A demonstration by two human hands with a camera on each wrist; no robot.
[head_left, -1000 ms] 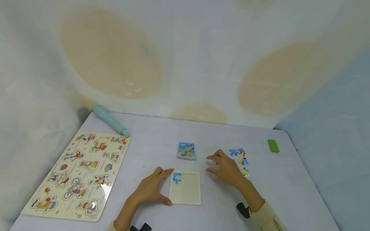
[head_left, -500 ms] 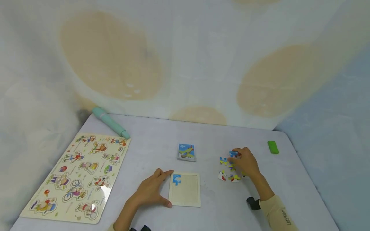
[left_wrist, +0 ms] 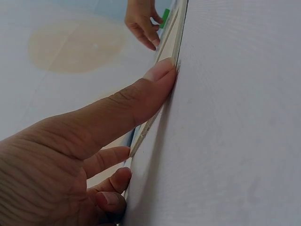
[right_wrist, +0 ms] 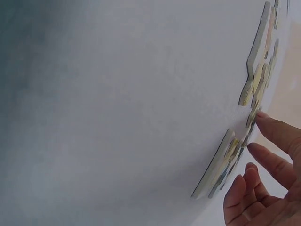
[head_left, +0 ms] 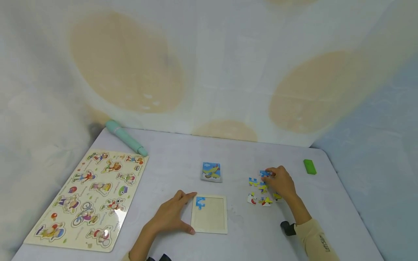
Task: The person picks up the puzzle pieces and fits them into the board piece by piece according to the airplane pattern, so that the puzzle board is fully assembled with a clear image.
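My left hand [head_left: 170, 214] holds the left side of a square wooden puzzle tray [head_left: 209, 229], index finger at the far corner and thumb at the near one. In the left wrist view the thumb [left_wrist: 141, 101] presses on the tray's edge. One blue puzzle piece [head_left: 200, 203] lies in the tray's upper left corner. To the right, my right hand [head_left: 281, 183] pinches a blue piece [head_left: 263, 173] between thumb and index finger, low at the table. Several loose pieces [head_left: 253, 182] in yellow, blue, white and red lie around it. The right wrist view shows the fingertips [right_wrist: 261, 115] at the pieces.
Beyond the tray lies a small picture [head_left: 211, 172] of a yellow plane. A large board [head_left: 75, 214] with cartoon figures covers the left of the table, with a mint-green cylinder [head_left: 125, 137] at its far corner. A green block [head_left: 309, 166] lies at the far right.
My right hand has moved right, from beside the tray to the loose pieces, and its fingers have closed on a blue one. The left hand stays on the tray.
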